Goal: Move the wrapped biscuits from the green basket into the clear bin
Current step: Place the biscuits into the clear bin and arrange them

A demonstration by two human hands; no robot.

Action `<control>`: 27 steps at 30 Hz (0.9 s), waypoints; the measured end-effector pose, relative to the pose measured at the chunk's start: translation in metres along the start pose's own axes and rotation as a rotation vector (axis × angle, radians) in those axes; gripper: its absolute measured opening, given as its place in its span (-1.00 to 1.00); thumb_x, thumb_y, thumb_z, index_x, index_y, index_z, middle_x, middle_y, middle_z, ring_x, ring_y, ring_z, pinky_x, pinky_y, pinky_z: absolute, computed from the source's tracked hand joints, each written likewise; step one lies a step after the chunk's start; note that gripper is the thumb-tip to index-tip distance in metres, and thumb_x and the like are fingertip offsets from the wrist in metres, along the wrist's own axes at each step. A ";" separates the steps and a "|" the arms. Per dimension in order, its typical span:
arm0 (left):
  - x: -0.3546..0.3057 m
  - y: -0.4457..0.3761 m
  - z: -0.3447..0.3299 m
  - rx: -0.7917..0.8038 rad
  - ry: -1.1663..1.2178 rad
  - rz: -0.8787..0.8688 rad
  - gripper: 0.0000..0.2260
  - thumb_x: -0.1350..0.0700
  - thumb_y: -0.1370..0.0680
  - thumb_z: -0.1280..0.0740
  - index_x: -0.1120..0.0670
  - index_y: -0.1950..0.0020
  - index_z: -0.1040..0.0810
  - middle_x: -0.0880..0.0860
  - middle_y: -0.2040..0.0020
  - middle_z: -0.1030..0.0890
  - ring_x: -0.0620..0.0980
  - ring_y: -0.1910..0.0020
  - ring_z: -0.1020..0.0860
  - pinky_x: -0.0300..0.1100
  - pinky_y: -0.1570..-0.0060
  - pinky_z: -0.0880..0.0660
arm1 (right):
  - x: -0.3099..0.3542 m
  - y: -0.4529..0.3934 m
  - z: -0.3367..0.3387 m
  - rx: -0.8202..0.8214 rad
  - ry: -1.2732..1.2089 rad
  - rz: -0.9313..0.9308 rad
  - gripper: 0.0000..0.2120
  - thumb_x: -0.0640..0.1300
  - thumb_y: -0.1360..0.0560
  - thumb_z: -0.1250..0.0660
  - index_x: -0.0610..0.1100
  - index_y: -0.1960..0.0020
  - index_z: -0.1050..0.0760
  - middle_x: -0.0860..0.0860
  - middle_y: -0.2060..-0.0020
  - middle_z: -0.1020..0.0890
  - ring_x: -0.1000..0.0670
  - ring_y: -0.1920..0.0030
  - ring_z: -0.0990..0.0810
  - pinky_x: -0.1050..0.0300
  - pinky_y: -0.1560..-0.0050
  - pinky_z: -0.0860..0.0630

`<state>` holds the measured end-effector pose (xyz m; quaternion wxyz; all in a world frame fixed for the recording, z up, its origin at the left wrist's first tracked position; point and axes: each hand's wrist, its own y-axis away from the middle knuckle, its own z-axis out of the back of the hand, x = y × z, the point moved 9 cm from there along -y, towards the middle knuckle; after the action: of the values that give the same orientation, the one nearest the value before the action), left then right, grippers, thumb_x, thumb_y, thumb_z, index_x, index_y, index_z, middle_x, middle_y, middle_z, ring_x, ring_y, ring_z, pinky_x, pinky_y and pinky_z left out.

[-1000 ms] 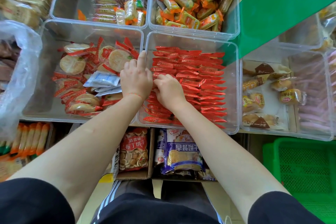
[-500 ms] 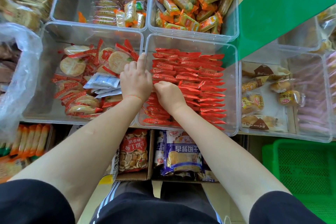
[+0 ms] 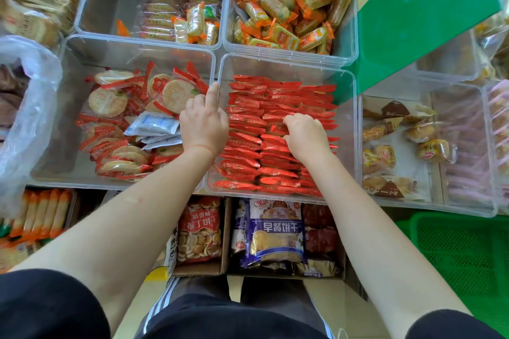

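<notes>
The clear bin (image 3: 286, 63) in the middle holds tight rows of red wrapped biscuits (image 3: 248, 118). My right hand (image 3: 305, 137) is inside it, over the right-hand row, fingers curled down into the red packets and gripping some. My left hand (image 3: 203, 124) straddles the bin's left wall, index finger straight along the rim, the other fingers curled; its thumb is hidden. The green basket (image 3: 454, 256) shows at the bottom right, below the bins, and the part in view holds nothing.
More clear bins surround this one: round crackers (image 3: 107, 102) to the left, orange packets (image 3: 281, 8) behind, small cakes (image 3: 391, 151) to the right. A green carton (image 3: 427, 8) leans at the back right. Cardboard boxes with bagged biscuits (image 3: 272, 237) sit below the bins.
My right hand has slid from beside my left hand to the right-hand row of red packets. My left hand has stayed on the bin's wall.
</notes>
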<state>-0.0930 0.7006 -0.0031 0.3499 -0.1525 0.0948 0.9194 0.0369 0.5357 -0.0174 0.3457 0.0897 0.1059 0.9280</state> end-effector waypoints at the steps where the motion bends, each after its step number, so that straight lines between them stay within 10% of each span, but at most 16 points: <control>1: 0.000 0.000 0.000 0.001 -0.003 0.001 -0.50 0.12 -0.57 -0.13 0.05 -0.53 -0.23 0.21 -0.08 -0.52 0.22 -0.07 -0.43 0.09 0.03 -0.36 | 0.001 -0.002 0.001 -0.015 0.024 0.002 -0.82 -0.20 -0.55 -0.32 -0.17 -0.15 -0.51 -0.10 -0.07 -0.60 -0.17 -0.10 -0.55 -0.03 -0.12 -0.43; 27: -0.001 0.000 0.000 -0.014 -0.009 -0.009 -0.51 0.12 -0.58 -0.14 0.06 -0.52 -0.24 0.21 -0.08 -0.53 0.23 -0.07 -0.43 0.08 0.05 -0.36 | 0.023 0.009 -0.010 -0.177 -0.269 0.073 -0.77 -0.49 -0.45 -0.11 -0.25 0.02 -0.41 -0.11 0.20 -0.48 -0.11 0.13 -0.40 0.09 0.20 -0.25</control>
<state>-0.0923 0.7005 -0.0031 0.3533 -0.1514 0.0862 0.9191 0.0119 0.5427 -0.0227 0.3291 0.1863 -0.0267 0.9253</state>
